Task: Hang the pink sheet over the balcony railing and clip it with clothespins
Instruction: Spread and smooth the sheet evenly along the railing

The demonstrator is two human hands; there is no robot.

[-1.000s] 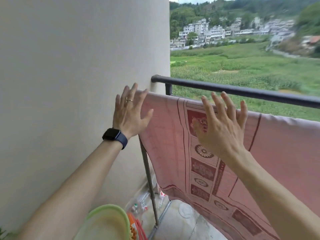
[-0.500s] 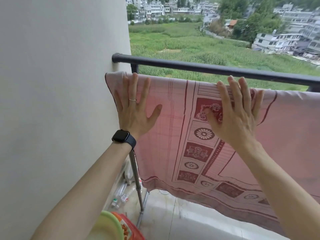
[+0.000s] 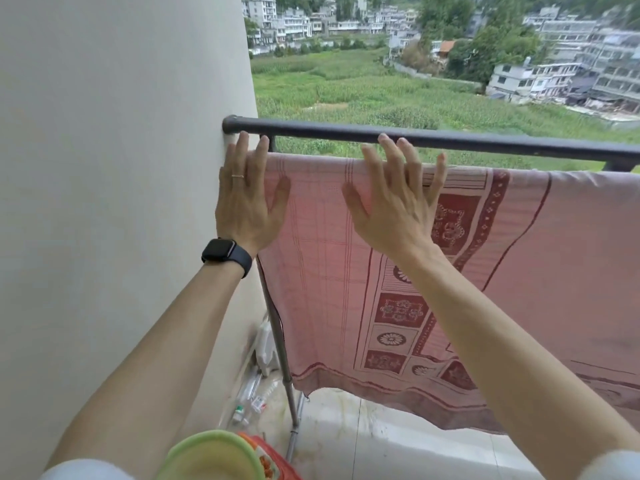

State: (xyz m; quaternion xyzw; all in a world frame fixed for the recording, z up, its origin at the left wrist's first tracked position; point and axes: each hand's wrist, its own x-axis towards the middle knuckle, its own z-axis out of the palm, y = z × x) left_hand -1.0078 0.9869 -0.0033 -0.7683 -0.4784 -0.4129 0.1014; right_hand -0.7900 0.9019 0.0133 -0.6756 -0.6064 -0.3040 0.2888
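Pink sheet (image 3: 554, 254) touched by left hand (image 3: 244, 206) and right hand (image 3: 394, 209), fingers straight, spread.

A plain beige wall (image 3: 104, 168) bounds the left side. The floor (image 3: 398, 452) is pale tile. Beyond lie a green field (image 3: 346, 91), trees (image 3: 446, 15) and white buildings (image 3: 540, 72) in daylight.

1 sheet (image 3: 329, 271), 1 railing (image 3: 485, 143). 2 hands: left hand (image 3: 244, 202), right hand (image 3: 398, 209). 1 watch (image 3: 227, 255), 1 ring (image 3: 237, 176). 1 pole (image 3: 282, 358), 1 green bowl (image 3: 211, 455). Bottles (image 3: 247, 396) on floor: blurred, no. unclear.
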